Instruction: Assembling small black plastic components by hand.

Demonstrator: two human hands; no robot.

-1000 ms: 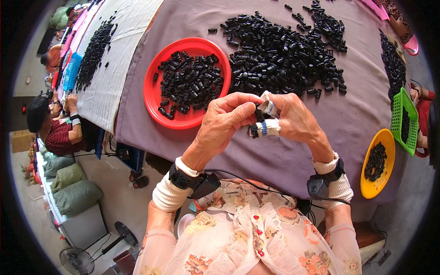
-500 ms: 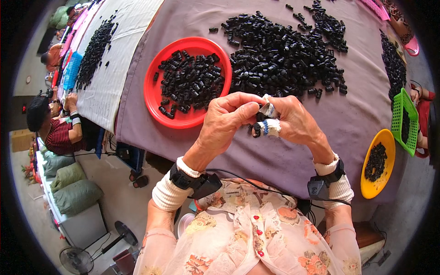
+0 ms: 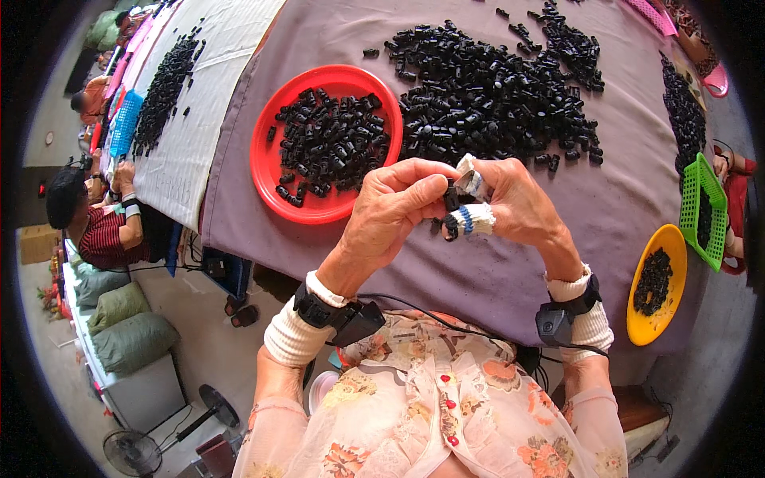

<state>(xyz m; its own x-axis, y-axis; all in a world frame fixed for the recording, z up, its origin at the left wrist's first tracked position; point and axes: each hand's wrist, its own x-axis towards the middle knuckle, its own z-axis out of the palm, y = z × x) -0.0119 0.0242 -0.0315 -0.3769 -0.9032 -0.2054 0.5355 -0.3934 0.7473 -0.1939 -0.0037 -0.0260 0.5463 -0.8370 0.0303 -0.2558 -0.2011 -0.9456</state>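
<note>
My left hand (image 3: 386, 209) pinches a small black cylindrical part (image 3: 451, 197) between thumb and fingers, above the near side of the table. My right hand (image 3: 522, 199) closes on the same part from the other side, its thumb and forefinger bent around it. White cloth covers wrap those two digits; the lower one has blue stripes and a black tip. The fingers partly hide the piece. Just beyond my hands lies a large heap of similar black parts (image 3: 494, 103). To its left, a round red tray (image 3: 261, 171) holds many more.
On the right stand a yellow plate (image 3: 676, 259) with black bits and a green basket (image 3: 700, 179). A cable (image 3: 422, 309) runs between my wrist devices. Another person (image 3: 103, 215) sits at the left by a white-covered table (image 3: 231, 48). A fan (image 3: 131, 452) stands at lower left.
My right forefinger has lifted away from the thumb and tilted back, so more of the black part shows. The left hand has barely moved.
</note>
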